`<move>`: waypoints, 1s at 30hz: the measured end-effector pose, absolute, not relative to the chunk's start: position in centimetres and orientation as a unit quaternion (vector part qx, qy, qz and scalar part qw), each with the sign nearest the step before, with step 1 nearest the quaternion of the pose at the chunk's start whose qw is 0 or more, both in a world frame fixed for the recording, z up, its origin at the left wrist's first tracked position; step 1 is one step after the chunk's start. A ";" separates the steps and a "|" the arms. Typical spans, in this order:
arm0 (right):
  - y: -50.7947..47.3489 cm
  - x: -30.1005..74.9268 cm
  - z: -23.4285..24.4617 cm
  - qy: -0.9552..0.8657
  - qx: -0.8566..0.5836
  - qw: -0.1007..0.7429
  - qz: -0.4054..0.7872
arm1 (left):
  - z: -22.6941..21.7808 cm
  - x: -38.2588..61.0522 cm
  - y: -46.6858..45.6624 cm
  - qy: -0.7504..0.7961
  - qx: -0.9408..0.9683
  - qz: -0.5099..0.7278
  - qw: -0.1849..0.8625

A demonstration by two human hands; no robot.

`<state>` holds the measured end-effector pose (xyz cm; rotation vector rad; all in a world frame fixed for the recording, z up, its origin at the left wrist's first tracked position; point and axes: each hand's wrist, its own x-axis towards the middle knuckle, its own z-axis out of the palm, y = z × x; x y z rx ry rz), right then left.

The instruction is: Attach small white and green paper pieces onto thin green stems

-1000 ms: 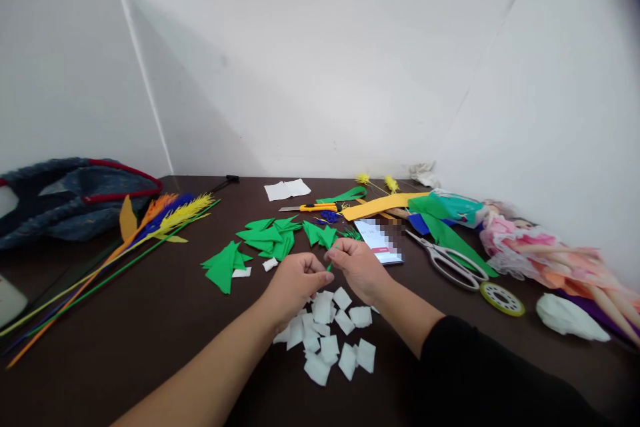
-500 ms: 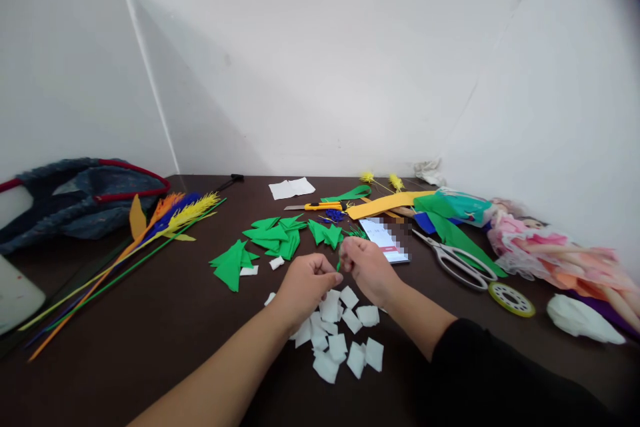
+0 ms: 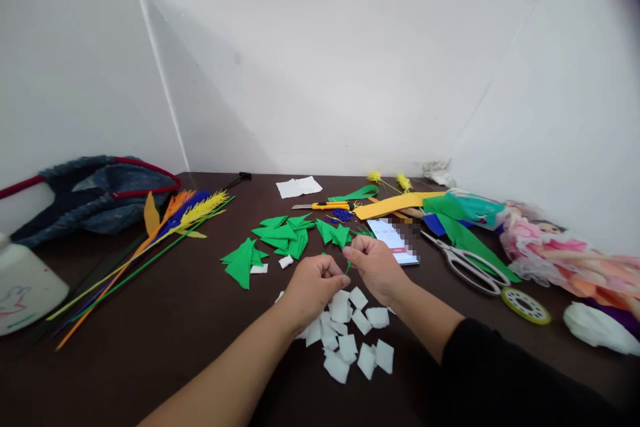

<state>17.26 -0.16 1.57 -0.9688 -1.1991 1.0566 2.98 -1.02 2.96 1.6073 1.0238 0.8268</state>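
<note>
My left hand [image 3: 320,283] and my right hand [image 3: 377,267] meet at the middle of the table, fingertips pinched together. Between them they grip a thin green strip [image 3: 349,268], its ends hidden by the fingers; its material is too small to make out. Below the hands lie many small white paper squares [image 3: 347,348], loosely overlapping. Just beyond, green paper triangles [image 3: 280,235] rest in loose piles, with another pile [image 3: 243,261] to the left. Close past my right hand is a phone [image 3: 390,240], its screen lit and partly blurred out.
A yellow utility knife [image 3: 327,206], blade out, lies behind the green pieces. Scissors [image 3: 467,265] and a tape roll [image 3: 525,305] sit on the right, near dolls [image 3: 555,247]. Colourful long stems [image 3: 130,263] and a white bottle [image 3: 30,287] occupy the left.
The whole view has shifted slightly, so things appear farther right. Both hands stay together on the green strip, with only small finger movement. The table items have not moved.
</note>
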 end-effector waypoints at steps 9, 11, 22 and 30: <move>-0.3 15.8 1.3 -0.529 -0.467 0.589 0.394 | 1.9 3.1 -0.5 0.458 0.725 0.371 0.356; -0.5 15.7 1.4 -0.541 -0.480 0.588 0.364 | 1.9 2.9 -0.4 0.471 0.732 0.365 0.331; -1.0 16.1 1.2 -0.498 -0.371 0.616 0.485 | 3.0 2.0 -0.5 0.243 0.629 0.363 0.643; -1.8 15.5 1.7 -0.456 -0.250 0.630 0.577 | 2.4 2.6 -0.6 0.217 0.596 0.375 0.676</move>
